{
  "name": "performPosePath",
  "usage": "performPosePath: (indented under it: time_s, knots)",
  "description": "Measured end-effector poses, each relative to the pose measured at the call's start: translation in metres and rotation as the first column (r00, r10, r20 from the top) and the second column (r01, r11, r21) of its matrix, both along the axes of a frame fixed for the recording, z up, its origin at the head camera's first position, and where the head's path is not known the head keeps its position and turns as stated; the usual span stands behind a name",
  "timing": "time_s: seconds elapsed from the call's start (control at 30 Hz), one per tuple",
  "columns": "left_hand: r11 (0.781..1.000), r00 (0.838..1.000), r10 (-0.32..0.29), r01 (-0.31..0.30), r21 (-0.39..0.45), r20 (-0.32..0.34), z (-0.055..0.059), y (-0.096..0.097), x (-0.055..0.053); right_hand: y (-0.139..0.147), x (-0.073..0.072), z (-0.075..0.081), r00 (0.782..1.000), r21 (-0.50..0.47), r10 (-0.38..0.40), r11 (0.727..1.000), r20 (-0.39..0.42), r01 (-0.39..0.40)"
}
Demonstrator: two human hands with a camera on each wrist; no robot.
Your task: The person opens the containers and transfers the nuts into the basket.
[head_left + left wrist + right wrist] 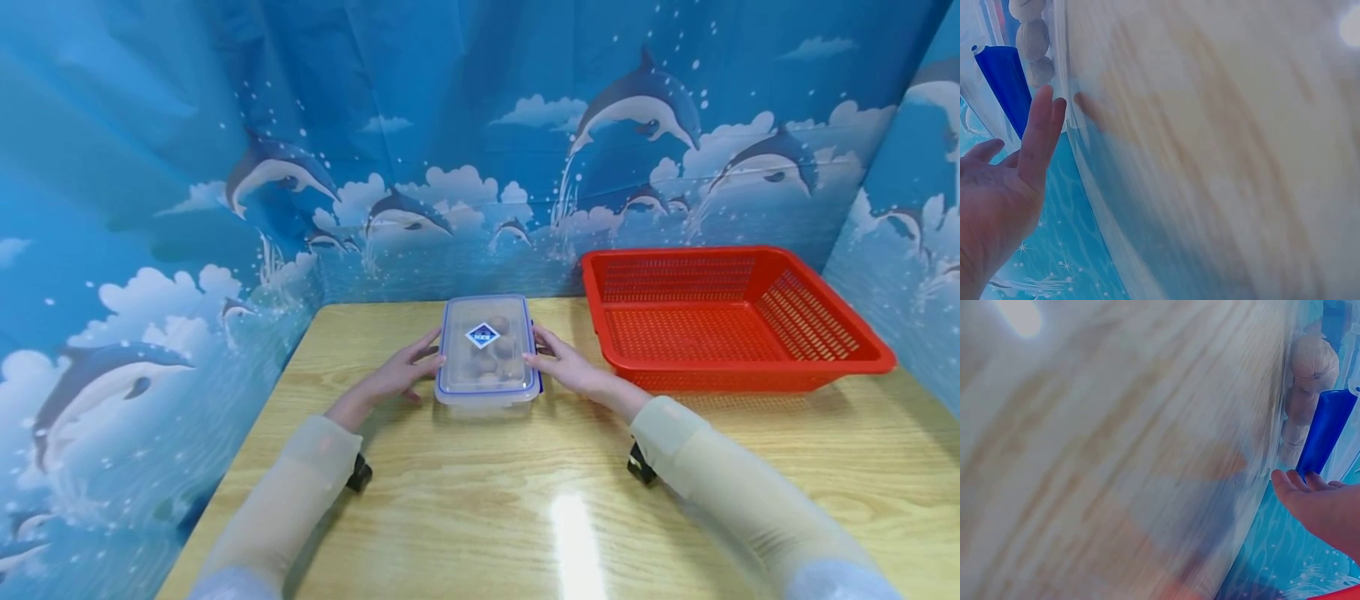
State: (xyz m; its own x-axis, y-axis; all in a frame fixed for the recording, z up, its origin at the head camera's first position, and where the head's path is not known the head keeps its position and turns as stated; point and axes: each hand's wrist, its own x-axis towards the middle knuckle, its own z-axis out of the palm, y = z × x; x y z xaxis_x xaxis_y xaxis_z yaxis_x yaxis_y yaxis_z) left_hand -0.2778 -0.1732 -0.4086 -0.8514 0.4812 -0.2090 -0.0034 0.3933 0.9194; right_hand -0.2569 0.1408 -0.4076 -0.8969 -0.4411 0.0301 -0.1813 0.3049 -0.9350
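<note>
A clear lidded food container with a blue seal line and a blue diamond label sits on the table. Several round, wrinkled, pale brown things show through its walls. At its left side is my left hand, fingers extended and thumb by the lid's edge. Opposite, my right hand has its thumb at the lid's right edge, its fingers along that side. In the left wrist view a blue latch slants outward above the fingers. Another blue latch reaches down to my right fingertips.
A red slotted plastic basket stands to the right, near the back of the wood-grain table. A blue dolphin-print curtain rises behind the table and along its sides.
</note>
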Motion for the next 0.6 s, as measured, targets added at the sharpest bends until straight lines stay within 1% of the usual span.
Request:
performPosePath:
  time_s: [0.13,0.27,0.47,0.6]
  knots:
    - [1.0,1.0,0.009,-0.009,-0.014,-0.012,0.0005,0.0003,0.001,0.0002,0.002,0.0005,1.0,0.001,-0.005,1.0,0.003,0.005]
    - [0.999,1.0,0.029,-0.03,-0.018,-0.005,0.0015,0.0018,0.0026,0.0011,0.0022,-0.0006,1.0,-0.005,-0.007,1.0,0.009,0.007]
    - [1.0,1.0,0.027,-0.027,0.016,0.003,0.0007,0.0024,0.0039,0.0022,0.0026,-0.0025,1.0,0.002,-0.011,1.0,0.02,0.011]
    - [0.999,1.0,0.02,-0.02,0.035,0.008,-0.0007,0.0026,0.0037,0.0024,0.0031,-0.0033,0.999,0.015,-0.035,0.999,0.027,0.035]
